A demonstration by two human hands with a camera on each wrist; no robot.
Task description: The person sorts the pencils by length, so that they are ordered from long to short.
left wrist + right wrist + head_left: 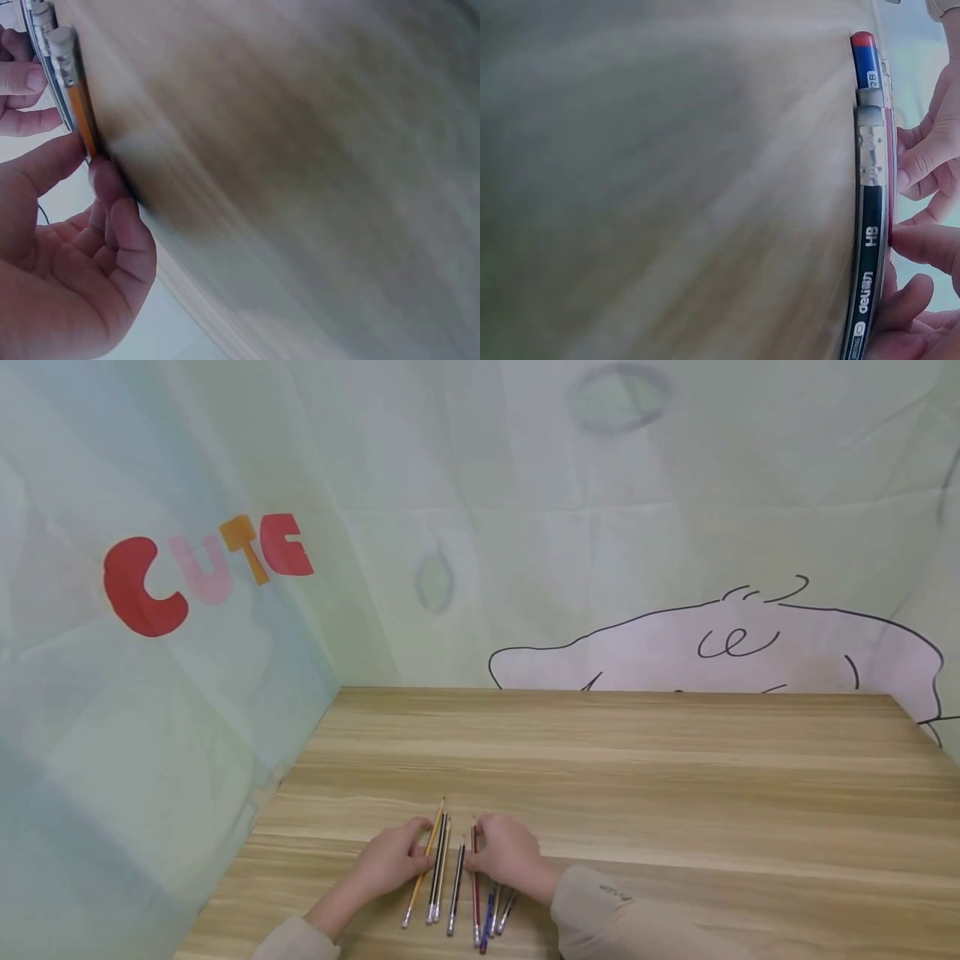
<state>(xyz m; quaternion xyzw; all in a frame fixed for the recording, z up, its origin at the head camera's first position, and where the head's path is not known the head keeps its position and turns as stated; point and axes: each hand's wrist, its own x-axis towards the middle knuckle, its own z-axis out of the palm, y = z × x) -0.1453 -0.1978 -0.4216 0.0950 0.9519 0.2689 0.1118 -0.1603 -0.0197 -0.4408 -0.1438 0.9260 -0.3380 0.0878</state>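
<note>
My left hand [390,862] is at the left side of a spread of pencils, thumb and fingertips pinching a yellow-orange pencil [415,893]. Its white eraser end [63,45] points out past the fingers in the left wrist view. Opposite, my right hand [512,853] holds a dark red pencil [476,906] between thumb and fingers. Two pencils lie close beside the yellow one, and a black pencil [457,889] lies between the hands. Under the right hand, a blue pencil [488,920] and others stick out, among them a dark HB pencil [871,217].
The wood-grain table [675,793] extends far to the right and back. Behind it hangs a pale cloth backdrop [480,543] with a cartoon outline and coloured letters on the left.
</note>
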